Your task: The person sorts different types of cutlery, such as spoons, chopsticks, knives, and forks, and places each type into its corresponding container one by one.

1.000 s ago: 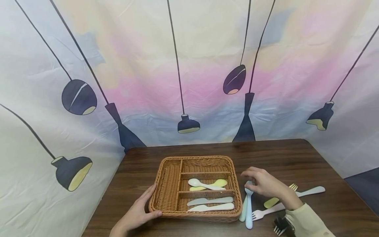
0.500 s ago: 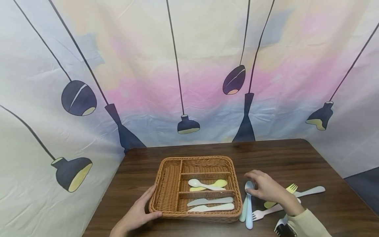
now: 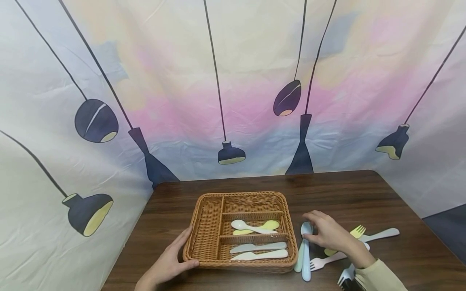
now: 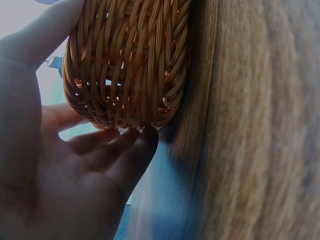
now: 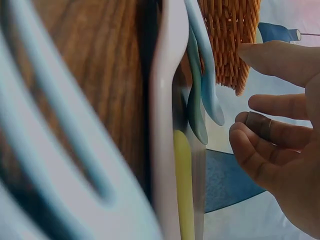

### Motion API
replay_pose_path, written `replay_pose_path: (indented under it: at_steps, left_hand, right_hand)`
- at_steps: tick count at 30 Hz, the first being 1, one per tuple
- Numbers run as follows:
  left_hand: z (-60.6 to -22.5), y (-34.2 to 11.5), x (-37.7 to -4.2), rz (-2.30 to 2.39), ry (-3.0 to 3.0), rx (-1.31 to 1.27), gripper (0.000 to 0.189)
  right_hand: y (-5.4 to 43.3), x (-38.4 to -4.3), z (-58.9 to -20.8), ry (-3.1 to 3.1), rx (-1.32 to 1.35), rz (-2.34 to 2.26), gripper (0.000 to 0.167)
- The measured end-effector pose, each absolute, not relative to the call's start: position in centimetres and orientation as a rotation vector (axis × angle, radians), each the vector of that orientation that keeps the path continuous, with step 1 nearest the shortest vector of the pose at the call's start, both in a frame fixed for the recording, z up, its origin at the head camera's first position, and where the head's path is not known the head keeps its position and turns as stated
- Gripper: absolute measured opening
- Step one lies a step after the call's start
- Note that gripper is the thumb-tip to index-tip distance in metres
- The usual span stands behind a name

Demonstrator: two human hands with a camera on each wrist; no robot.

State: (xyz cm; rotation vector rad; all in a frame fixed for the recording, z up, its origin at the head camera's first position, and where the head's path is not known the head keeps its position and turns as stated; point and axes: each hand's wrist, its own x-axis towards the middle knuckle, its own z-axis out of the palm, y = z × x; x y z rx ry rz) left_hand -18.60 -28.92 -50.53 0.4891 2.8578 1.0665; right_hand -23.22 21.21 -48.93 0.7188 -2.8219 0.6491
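"What has the right hand (image 3: 329,232) got?"

"Nothing in its grasp; thumb and fingers are loosely bent and apart from each other, just above the bowl of a blue spoon (image 3: 306,258); the right wrist view shows a small gap between."

"And the left hand (image 3: 165,260)?"

"It grips the near left corner of the wicker basket (image 3: 209,230); fingers along the outer side, thumb at the front."

"Where do the spoons lie?"

"The blue one is on the table (image 3: 327,188), just right of the basket, beside a green utensil (image 3: 299,258); a white spoon (image 3: 253,228) crosses a yellow spoon (image 3: 270,225) in the middle right compartment; two pale knives (image 3: 260,254) share the front one."

"Farther out?"

"A pink fork (image 3: 325,260), a yellow fork (image 3: 358,231) and a pale blue fork (image 3: 344,275) lie farther right; a lamp-printed backdrop (image 3: 255,48) hangs behind."
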Motion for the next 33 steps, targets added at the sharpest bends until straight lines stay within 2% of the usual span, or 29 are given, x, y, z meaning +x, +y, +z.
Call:
replay_pose_path:
  at_steps: [26,33]
  left_hand:
    - [-50.5,-28.8,-18.5,1.074,2.857,0.493,0.100]
    - [-50.4,-28.8,-18.5,1.062,2.860,0.488,0.100]
  right_hand:
    - [20.4,-22.7,-49.6,-2.975,0.424,0.662,0.066]
    - [20.0,-22.8,-49.8,-3.044,0.385,0.639,0.078]
